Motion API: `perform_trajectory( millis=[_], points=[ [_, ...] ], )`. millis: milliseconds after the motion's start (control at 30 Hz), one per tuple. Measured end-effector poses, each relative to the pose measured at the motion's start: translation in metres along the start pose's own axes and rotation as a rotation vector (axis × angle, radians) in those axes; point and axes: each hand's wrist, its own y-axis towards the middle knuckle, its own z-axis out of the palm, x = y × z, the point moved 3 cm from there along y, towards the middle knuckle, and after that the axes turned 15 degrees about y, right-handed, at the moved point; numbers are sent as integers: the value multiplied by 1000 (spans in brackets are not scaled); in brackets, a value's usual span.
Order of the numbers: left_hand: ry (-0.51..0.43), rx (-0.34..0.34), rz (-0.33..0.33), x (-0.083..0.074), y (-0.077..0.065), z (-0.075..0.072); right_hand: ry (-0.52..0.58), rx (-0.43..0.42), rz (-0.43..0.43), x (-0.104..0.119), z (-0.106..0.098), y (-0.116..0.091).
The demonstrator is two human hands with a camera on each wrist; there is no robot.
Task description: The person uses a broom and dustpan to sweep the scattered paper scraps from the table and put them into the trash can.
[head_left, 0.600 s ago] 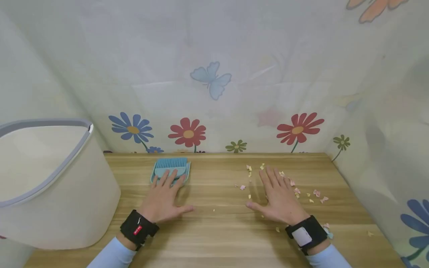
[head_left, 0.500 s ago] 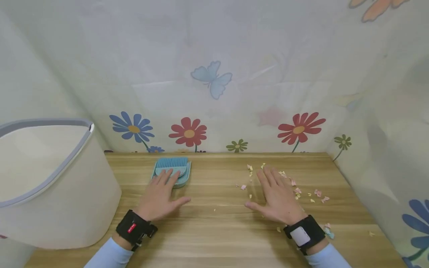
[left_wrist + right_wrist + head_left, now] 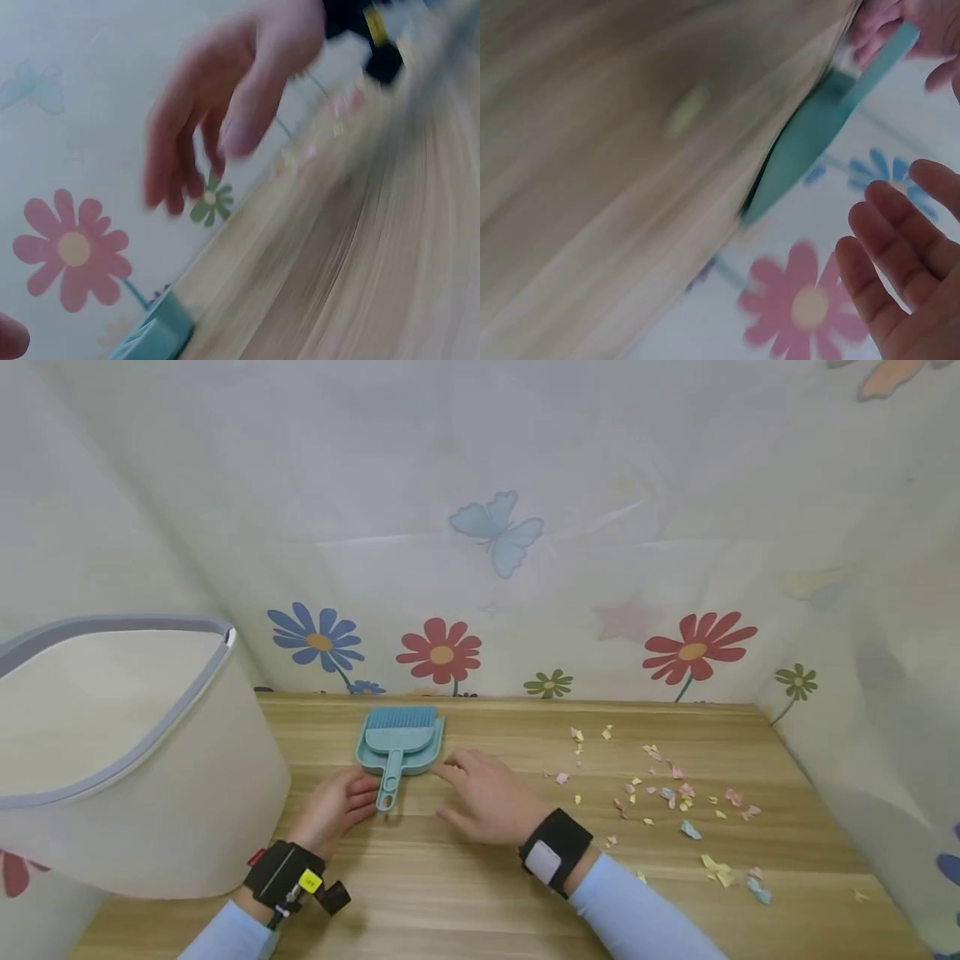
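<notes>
A small teal hand broom [image 3: 397, 740] lies on top of a matching dustpan [image 3: 432, 753] on the wooden table. My left hand [image 3: 337, 807] is beside the left of the broom's handle, palm turned inward, fingers loosely bent with tips right at the handle. To the right, my right hand [image 3: 491, 797] reaches toward the set with its fingertips near the dustpan's right corner. In the right wrist view its fingers [image 3: 900, 247] are loosely spread with nothing between them. The left wrist view shows the right hand [image 3: 225, 97] above the table, and the dustpan [image 3: 161, 330] low down.
Many small scraps of coloured paper [image 3: 688, 830] are scattered over the right side of the wooden table [image 3: 465, 902]. A large white bin [image 3: 187, 802] with a grey rim stands at the left. Behind hangs a flower-printed curtain [image 3: 375, 568].
My left hand has drawn back from above the broom and turned over beside its handle, uncovering the set. My right hand has moved left from over the paper scraps toward the dustpan.
</notes>
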Motion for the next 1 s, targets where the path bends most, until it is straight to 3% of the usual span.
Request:
perform_trajectory(
  millis=[133, 300, 467, 567, 733, 833, 1000],
  points=[
    [-184, 176, -14, 7, 4, 11, -11, 9, -17, 17, 20, 28],
    [-395, 270, -55, 13, 10, 24, -32, 0, 12, 31, 39, 49],
    [-468, 217, -87, 16, 11, 34, -70, -53, 81, 39, 50, 59],
    [-449, 151, -97, 16, 10, 40, -68, -89, 168, 39, 52, 64],
    [-428, 96, -78, 14, 9, 50, -56, -135, 292, 38, 48, 71],
    [-404, 81, -60, 13, 9, 56, -61, -140, 311, 38, 45, 70],
    [-366, 93, -31, 14, 3, 63, -38, -122, 260, 38, 41, 59]
  ],
)
